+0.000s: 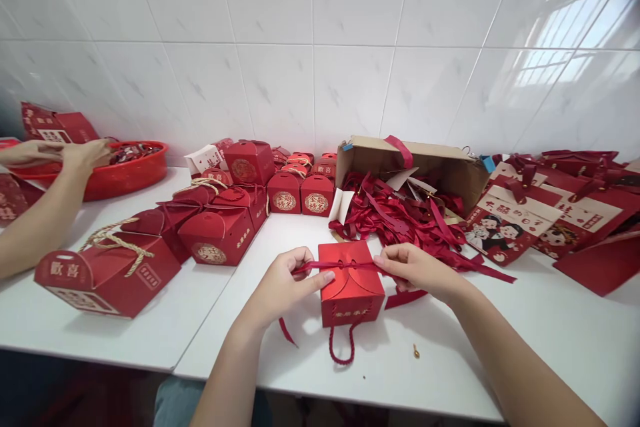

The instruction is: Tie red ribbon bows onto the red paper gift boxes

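A small red gift box stands upright near the table's front edge, its top flaps folded together. Across its top runs a dark red ribbon, crossed or knotted at the middle. My left hand pinches the ribbon's left side, with the thumb reaching over the box's top edge. On the right, my right hand pinches the other side of the ribbon. A ribbon tail hangs below each hand. From the box's front a twisted red cord handle loops down onto the table.
Behind the box, a cardboard carton lies on its side with loose ribbons spilling out. Red boxes stand left, gift bags right. A small gold bell-like piece lies in front. Another person's hands are over a red basin.
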`<move>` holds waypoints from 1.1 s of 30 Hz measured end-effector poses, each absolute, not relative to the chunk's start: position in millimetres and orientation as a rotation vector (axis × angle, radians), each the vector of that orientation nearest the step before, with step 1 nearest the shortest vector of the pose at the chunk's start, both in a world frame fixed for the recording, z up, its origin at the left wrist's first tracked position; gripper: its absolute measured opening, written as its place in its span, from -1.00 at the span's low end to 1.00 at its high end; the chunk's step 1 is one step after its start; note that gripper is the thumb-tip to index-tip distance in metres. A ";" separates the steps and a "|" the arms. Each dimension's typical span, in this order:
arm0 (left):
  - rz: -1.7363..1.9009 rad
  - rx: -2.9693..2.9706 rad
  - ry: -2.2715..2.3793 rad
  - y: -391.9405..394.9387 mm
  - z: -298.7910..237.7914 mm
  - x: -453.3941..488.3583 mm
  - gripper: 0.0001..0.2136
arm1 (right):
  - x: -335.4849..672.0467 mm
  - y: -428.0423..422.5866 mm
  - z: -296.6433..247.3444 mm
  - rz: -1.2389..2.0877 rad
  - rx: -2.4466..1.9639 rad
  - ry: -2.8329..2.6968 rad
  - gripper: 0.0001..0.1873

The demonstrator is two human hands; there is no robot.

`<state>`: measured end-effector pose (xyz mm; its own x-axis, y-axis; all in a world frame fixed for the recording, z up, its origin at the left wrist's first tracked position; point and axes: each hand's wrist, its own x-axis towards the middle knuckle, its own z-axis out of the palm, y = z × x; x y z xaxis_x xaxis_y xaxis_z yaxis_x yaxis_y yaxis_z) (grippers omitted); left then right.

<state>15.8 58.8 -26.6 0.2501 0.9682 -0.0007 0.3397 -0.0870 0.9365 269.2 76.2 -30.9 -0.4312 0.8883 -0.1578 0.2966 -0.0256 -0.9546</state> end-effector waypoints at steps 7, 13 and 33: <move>0.748 1.574 1.051 53.3 -20.7 16.8 -0.77 | 275.5 70.0 -18.1 1.506 -0.920 -1.596 -0.58; 0.723 1.862 1.271 39.5 -13.3 15.2 -0.64 | 263.1 63.6 -18.9 1.442 -0.772 -1.627 -0.75; 1.256 1.888 1.237 36.4 12.9 69.1 -0.89 | 245.4 50.9 -23.3 1.202 -1.000 -1.651 -0.63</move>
<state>69.1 36.4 12.9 0.1391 0.9045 0.4031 0.3896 -0.4242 0.8175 245.4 50.9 -23.3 -0.3282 0.9290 0.1709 0.1226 0.2213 -0.9675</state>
